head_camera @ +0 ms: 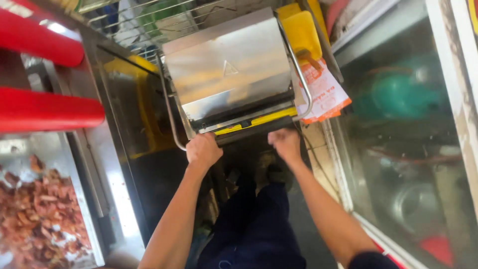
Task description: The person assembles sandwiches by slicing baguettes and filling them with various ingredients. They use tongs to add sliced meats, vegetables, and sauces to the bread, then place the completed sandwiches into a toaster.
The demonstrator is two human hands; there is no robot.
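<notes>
the left hand [203, 150] is curled shut around the front end of the press [231, 74], gripping where the bent handle [172, 117] meets the base. the right hand [285, 143] is closed on the same front edge, just right of the yellow strip [259, 121] that runs between both hands. the steel lid rises straight beyond the knuckles. past the right hand, touching the press side, lies an orange-and-white packet [326, 97]. far out from the left hand sits a tray [74, 164] of fried meat [35, 219], with red bars [45, 109] beyond it.
</notes>
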